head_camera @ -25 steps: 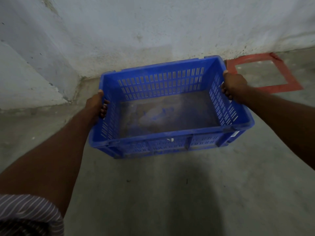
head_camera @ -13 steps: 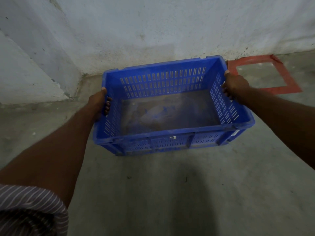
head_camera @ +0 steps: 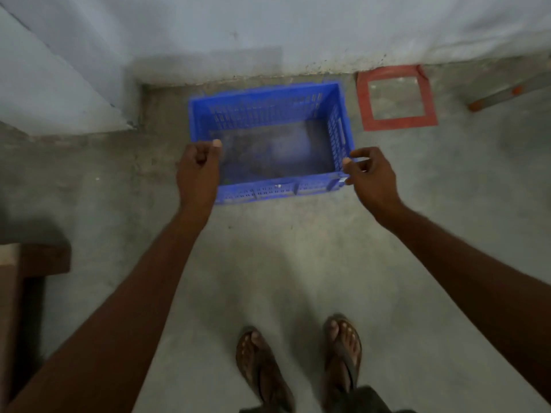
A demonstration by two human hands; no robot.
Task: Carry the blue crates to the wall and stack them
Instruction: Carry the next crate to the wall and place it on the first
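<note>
One blue slotted crate (head_camera: 262, 114) sits on the concrete floor, its far side close to the pale wall (head_camera: 298, 31). It is empty, with a dusty bottom. My left hand (head_camera: 198, 166) hovers over the crate's near left corner, fingers curled loosely with nothing in them. My right hand (head_camera: 371, 174) is just outside the near right corner, fingers apart, holding nothing. No other crate is in view.
A red taped square (head_camera: 396, 123) marks the floor right of the crate. A wall step (head_camera: 59, 108) juts out at the left. A brown wooden bench (head_camera: 32, 260) stands at the lower left. A grey bar with orange marks (head_camera: 507, 93) lies far right. My sandalled feet (head_camera: 298, 362) stand below.
The crate went from being held in the air to resting on the floor by the wall. Both hands let go of its side handles and drew back toward me.
</note>
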